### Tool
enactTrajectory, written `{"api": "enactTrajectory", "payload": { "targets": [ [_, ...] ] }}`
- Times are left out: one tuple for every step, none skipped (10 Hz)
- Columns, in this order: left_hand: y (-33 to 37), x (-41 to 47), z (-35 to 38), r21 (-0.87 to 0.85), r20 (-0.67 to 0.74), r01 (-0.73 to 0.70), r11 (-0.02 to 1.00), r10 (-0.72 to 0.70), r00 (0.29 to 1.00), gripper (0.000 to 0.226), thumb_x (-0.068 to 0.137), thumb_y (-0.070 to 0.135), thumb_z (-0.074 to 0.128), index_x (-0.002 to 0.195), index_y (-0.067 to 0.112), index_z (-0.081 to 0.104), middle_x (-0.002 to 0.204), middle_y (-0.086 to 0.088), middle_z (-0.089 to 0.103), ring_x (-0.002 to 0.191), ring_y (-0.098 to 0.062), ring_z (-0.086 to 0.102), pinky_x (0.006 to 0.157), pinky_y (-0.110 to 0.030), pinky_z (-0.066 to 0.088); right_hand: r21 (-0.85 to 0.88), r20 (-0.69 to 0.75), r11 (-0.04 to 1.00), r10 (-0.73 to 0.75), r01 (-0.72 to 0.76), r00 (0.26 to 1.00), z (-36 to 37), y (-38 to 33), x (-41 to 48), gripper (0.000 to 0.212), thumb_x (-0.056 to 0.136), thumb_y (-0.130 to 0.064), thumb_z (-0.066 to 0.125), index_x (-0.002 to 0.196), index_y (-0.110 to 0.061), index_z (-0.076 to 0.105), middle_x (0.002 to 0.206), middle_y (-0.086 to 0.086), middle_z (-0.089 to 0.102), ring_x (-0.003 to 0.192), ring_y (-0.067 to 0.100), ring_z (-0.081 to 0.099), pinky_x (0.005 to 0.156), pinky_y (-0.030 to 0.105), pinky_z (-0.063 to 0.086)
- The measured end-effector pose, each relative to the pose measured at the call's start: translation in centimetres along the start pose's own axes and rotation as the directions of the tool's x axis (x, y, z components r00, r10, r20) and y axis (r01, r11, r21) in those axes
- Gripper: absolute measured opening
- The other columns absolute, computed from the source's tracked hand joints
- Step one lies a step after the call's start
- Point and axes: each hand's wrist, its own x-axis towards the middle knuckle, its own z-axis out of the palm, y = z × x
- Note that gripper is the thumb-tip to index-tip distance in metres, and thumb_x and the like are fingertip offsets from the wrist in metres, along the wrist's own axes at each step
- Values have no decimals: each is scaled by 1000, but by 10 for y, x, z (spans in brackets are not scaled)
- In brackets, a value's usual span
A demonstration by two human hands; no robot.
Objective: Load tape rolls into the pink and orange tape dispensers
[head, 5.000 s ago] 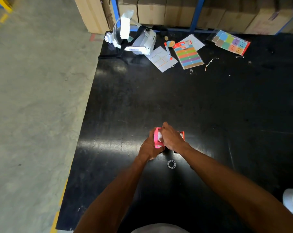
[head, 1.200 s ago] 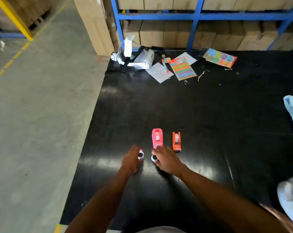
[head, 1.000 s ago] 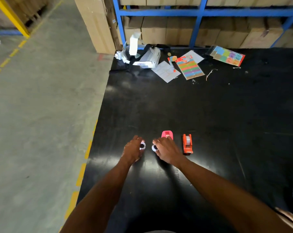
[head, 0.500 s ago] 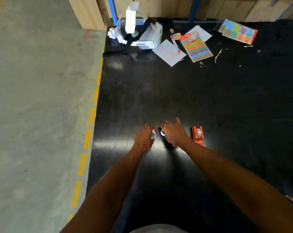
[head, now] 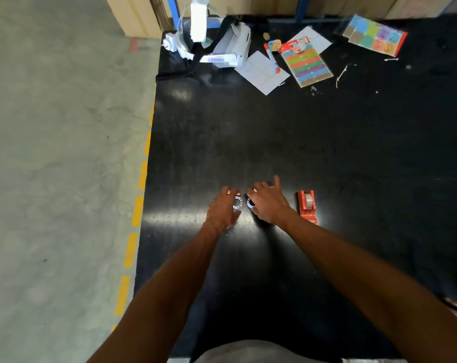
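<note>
Two small white tape rolls lie side by side on the black table (head: 326,153). My left hand (head: 222,210) pinches the left tape roll (head: 237,203) between fingers and thumb. My right hand (head: 269,204) holds the right tape roll (head: 251,203) the same way, with one finger stretched forward. The orange dispenser (head: 307,205) stands just right of my right wrist with a roll in it, untouched. The pink dispenser is almost wholly hidden behind my right hand.
At the table's far edge lie a white headset (head: 232,48), white paper sheets (head: 261,72), a striped colour sheet (head: 307,65) and a packet of coloured squares (head: 374,35). The table's left edge (head: 148,158) drops to a concrete floor with a dashed yellow line.
Five seconds ago both hands held the pink dispenser; since then it stands on the table and each hand rests on a roll. My right hand has slid forward over the pink dispenser.
</note>
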Motion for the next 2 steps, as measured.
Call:
{"api": "enactTrajectory", "payload": {
  "targets": [
    [0,-7,-2,10,4,-9,1000,9,1000,72,79,21,80,141,19,43,140,-9,44,118,-32,57,97,-41,51,19,-28,1000,9,-9,1000,-4,-3,-8,62,88,-43,65,141,-18,45,138,8,55,131,27,50,115,72,7],
    [-3,-25,-2,-22,-57,-37,999,35,998,72,81,17,77,142,17,39,140,-10,41,117,-33,58,97,-45,53,80,-135,995,62,-51,989,-2,-4,-26,55,88,-38,65,138,-21,49,134,7,59,129,26,52,116,71,1]
  ]
}}
